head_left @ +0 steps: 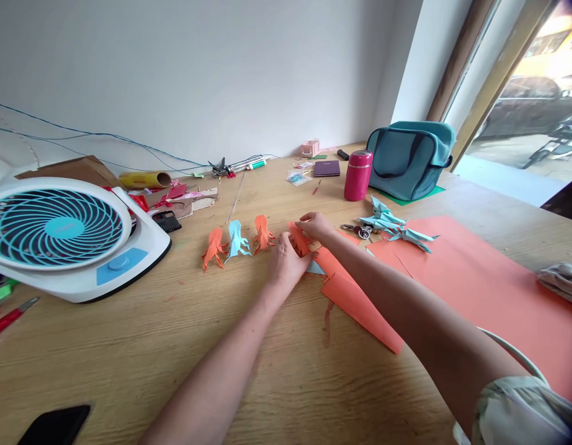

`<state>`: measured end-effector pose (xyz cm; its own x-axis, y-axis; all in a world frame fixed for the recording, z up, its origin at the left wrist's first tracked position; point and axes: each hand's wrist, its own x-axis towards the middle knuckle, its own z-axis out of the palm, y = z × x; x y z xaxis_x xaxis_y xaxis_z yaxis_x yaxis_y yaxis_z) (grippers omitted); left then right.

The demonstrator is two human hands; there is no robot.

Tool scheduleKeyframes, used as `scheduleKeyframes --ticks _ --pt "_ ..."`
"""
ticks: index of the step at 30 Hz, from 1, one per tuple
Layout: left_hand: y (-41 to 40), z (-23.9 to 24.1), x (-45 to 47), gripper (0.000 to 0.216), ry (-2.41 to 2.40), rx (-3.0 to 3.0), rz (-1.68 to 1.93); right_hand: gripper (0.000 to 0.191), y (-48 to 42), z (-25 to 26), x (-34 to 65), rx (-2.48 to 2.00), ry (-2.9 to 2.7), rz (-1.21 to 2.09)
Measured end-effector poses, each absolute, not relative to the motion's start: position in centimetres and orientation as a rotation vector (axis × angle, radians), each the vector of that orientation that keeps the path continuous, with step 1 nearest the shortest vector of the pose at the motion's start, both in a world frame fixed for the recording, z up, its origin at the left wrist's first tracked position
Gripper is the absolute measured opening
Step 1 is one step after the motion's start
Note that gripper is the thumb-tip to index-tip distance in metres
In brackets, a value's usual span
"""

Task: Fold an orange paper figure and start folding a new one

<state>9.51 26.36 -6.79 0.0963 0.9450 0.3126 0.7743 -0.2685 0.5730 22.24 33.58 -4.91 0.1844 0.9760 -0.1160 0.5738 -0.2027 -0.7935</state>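
Note:
Both my hands meet at the middle of the wooden table [276, 371] on a small folded orange paper figure [298, 241]. My left hand [286, 262] presses on its near side with fingers closed around it. My right hand [316, 225] pinches its far top edge. Just left of my hands stands a row of finished paper figures: an orange one [214, 247], a light blue one [237, 240] and another orange one [263, 233]. A folded orange paper sheet [360, 303] lies under my right forearm.
A white and teal fan [67, 238] stands at the left. Light blue paper figures [397, 225], keys [360, 230], a pink flask [358, 175] and a teal bag [410, 157] sit at the right. A large orange sheet [490, 290] covers the right side. A dark phone [54, 425] lies near left.

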Motion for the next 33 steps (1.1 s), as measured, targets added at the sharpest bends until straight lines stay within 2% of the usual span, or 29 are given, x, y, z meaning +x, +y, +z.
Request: scheduleKeyframes --ticks 7,10,16,21,33 --pt "25.8 -6.8 9.4 0.054 1.701 2.104 0.916 0.032 32.7 -5.2 22.4 -1.792 -1.434 1.009" --pt "25.7 -6.3 9.7 0.054 1.747 2.06 0.873 0.032 32.3 -5.1 22.7 -1.783 -1.415 1.021" --pt "26.2 -5.2 10.3 0.042 1.894 2.043 0.686 0.031 33.0 -4.6 22.7 -1.904 -1.419 0.987" --pt "27.0 -5.2 10.3 0.037 1.93 2.073 0.624 0.024 34.0 -3.7 22.1 -2.002 -1.433 1.028" --pt "27.4 -5.4 9.9 0.028 1.993 2.19 0.633 0.031 32.0 -3.2 22.6 -1.932 -1.414 1.1"
